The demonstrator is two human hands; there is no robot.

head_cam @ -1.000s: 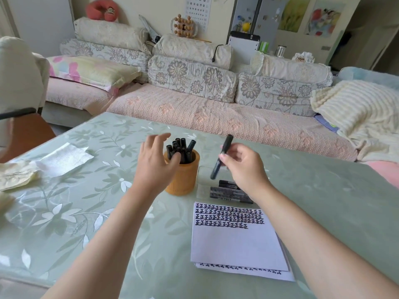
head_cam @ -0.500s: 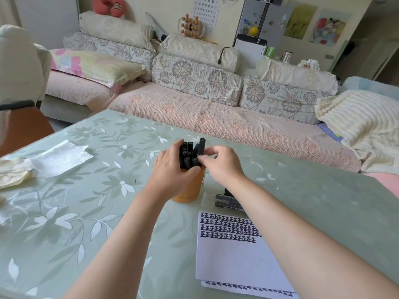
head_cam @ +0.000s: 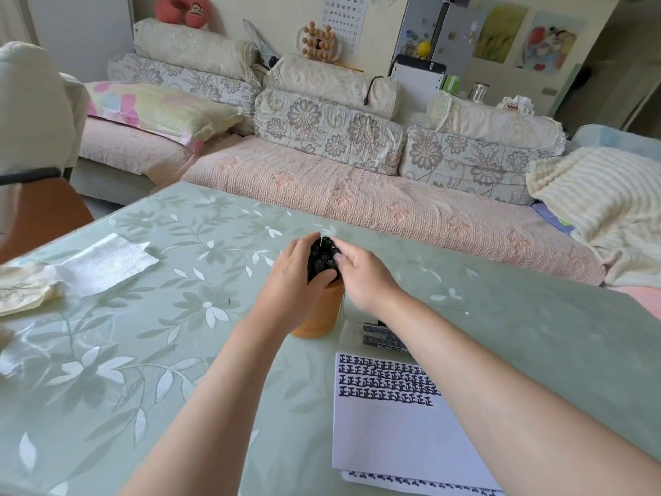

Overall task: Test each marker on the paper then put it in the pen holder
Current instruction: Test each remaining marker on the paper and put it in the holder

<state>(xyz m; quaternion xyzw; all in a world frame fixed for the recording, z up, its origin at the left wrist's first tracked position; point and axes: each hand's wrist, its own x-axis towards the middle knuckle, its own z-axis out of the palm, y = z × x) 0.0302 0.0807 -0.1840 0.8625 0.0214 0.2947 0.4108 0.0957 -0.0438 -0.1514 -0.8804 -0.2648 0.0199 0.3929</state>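
- On the table, the orange pen holder is used as reference; it stands upright.
- Black markers are packed upright in the pen holder, ends sticking out above its rim.
- The left hand is wrapped round the marker bunch from the holder's left, with the thumb laid across the near side just above the rim. Its grip is clamped on the markers.
- The right hand is set against the bunch from the holder's right, fingers curled, fingertips on the cap ends. Its grip is closed on the markers; whether one single marker is pinched cannot be told.
- The bunch is cupped between both hands, whose fingertips nearly meet on the holder's far side.
- Loose markers lie flat just right of the holder's base, partly hidden by the right forearm.
- Paper lies to the near right of the holder, with rows of black test marks across its top. A second sheet shows under its near edge.
- A white tissue lies well left of the holder, and a cream cloth lies further left.
- A sofa stands beyond the holder, past the far table edge, with a cream blanket at its right end.
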